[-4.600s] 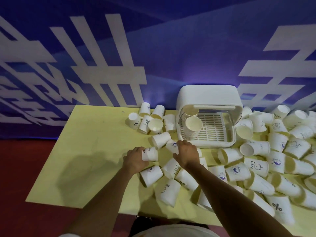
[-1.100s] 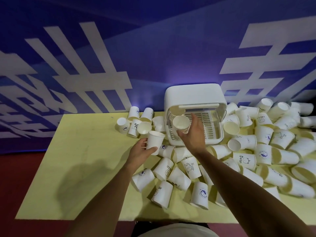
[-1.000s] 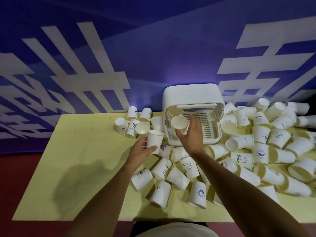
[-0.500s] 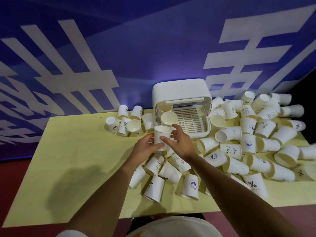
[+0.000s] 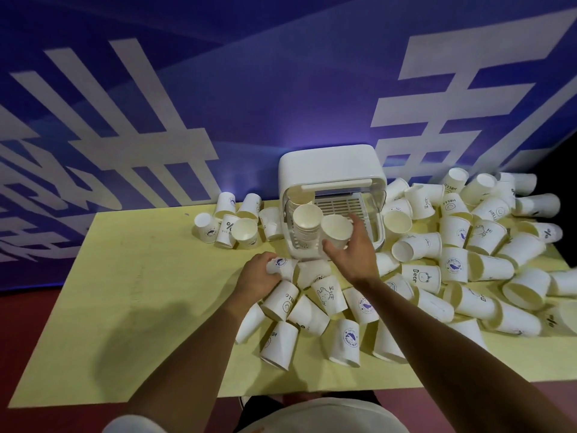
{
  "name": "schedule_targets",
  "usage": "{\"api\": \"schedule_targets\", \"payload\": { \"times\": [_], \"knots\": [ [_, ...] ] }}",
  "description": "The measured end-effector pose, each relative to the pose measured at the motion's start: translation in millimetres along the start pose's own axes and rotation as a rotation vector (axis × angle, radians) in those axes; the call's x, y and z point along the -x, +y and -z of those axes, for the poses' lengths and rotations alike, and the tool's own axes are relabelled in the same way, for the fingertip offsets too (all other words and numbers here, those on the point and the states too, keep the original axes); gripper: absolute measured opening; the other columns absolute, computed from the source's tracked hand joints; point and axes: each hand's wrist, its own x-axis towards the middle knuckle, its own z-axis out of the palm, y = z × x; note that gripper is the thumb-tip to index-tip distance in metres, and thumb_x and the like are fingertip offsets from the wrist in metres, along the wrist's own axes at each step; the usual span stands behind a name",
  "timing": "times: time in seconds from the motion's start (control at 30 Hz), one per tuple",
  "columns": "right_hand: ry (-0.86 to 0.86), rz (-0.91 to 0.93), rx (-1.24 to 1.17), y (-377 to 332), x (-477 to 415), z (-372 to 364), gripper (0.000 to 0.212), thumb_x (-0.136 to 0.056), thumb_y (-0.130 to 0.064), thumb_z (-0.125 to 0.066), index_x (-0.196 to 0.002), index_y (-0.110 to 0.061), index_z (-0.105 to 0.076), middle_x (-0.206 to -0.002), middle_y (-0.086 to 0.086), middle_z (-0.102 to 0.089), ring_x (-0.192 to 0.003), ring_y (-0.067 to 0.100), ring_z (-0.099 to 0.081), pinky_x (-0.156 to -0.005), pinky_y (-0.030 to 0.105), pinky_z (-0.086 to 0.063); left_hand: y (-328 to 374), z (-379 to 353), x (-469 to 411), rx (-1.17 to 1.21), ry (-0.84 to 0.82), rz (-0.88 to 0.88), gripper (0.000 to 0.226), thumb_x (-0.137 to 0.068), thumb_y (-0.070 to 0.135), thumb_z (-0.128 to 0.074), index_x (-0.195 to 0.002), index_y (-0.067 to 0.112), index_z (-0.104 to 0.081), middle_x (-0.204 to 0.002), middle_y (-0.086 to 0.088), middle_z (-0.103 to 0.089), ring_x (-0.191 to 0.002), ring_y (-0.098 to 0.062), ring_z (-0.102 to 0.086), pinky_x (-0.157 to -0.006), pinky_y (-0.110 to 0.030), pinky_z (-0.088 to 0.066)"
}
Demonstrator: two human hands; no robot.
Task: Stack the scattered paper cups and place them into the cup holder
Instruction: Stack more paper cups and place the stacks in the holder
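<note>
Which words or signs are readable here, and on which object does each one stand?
"Bear": on the bear-face cup.
"Hi": on the rabbit cup.
"HELLO": on the smiley cup.
"%": on a left-group cup.
Whale badge lettering: too small.
Wall signs: cropped, unreadable.

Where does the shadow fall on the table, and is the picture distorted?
Head view: a soft shadow lies on the yellow table, left of the left forearm; the wide lens splays the table edges and wall lettering; a pale glow lights the wall behind the cup holder.
</note>
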Motion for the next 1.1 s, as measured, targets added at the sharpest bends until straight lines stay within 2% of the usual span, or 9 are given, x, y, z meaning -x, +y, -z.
{"api": "schedule_targets", "payload": {
  "times": [0.23, 0.4, 0.53, 0.77, 0.87, 1.1],
  "knots": [
    [0.046, -0.008, 0.135, 15.2, -21.4, 2.6, 0.089, -0.083, -0.032, -0.076, -0.153, -0.017, -0.023, -0.154, 0.006, -0.037, -0.137, 0.025, -0.041, -0.107, 0.037, -0.04, -1.1, -13.1, -12.2, -0.178, -0.049, -0.017, 0.058, -0.085, 0.005, -0.056, -0.142, 0.017, -0.05, -0.144, -0.006, -0.051, -0.13, -0.027, -0.049, -0.108, -0.043, -0.043],
    [0.01, 0.033, 0.197, 21.4, -36.2, -1.8, 0.086, -0.084, -0.025, -0.077, -0.152, -0.013, -0.025, -0.151, 0.01, -0.037, -0.136, 0.028, -0.04, -0.109, 0.038, -0.038, -2.5, -20.9, -23.4, -0.324, -0.069, -0.045, 0.066, -0.083, 0.004, -0.056, -0.146, 0.022, -0.044, -0.147, 0.001, -0.047, -0.133, -0.025, -0.045, -0.11, -0.041, -0.04],
    [0.0, 0.04, 0.238, 25.2, -48.5, -7.9, 0.08, -0.08, -0.024, -0.08, -0.145, -0.019, -0.034, -0.141, 0.006, -0.047, -0.127, 0.026, -0.047, -0.103, 0.04, -0.045, -4.0, -25.7, -33.0, -0.369, -0.077, -0.064, 0.072, -0.082, 0.006, -0.057, -0.149, 0.024, -0.039, -0.152, 0.003, -0.043, -0.138, -0.023, -0.039, -0.112, -0.039, -0.038],
    [-0.082, 0.038, 0.286, 36.8, -63.3, -22.0, 0.081, -0.077, -0.021, -0.081, -0.143, -0.017, -0.035, -0.137, 0.009, -0.048, -0.121, 0.028, -0.05, -0.099, 0.043, -0.05, -7.2, -31.4, -46.5, -0.415, -0.096, -0.043, 0.075, -0.085, 0.008, -0.057, -0.152, 0.029, -0.032, -0.157, 0.006, -0.036, -0.144, -0.023, -0.03, -0.115, -0.041, -0.033],
    [-0.101, 0.035, 0.31, 42.0, -66.9, -27.6, 0.082, -0.077, -0.021, -0.081, -0.144, -0.013, -0.034, -0.136, 0.013, -0.049, -0.121, 0.031, -0.051, -0.099, 0.044, -0.05, -8.8, -32.4, -50.7, -0.422, -0.104, -0.043, 0.075, -0.085, 0.006, -0.055, -0.152, 0.031, -0.033, -0.157, 0.008, -0.035, -0.144, -0.022, -0.028, -0.115, -0.043, -0.032],
    [-0.123, 0.021, 0.347, 46.0, -74.0, -34.1, 0.086, -0.076, -0.021, -0.082, -0.145, -0.008, -0.034, -0.135, 0.016, -0.048, -0.12, 0.033, -0.051, -0.099, 0.044, -0.049, -15.4, -34.4, -54.1, -0.419, -0.055, -0.075, 0.068, -0.083, 0.006, -0.055, -0.145, 0.032, -0.045, -0.149, 0.009, -0.045, -0.136, -0.02, -0.037, -0.111, -0.038, -0.035]
  ]
}}
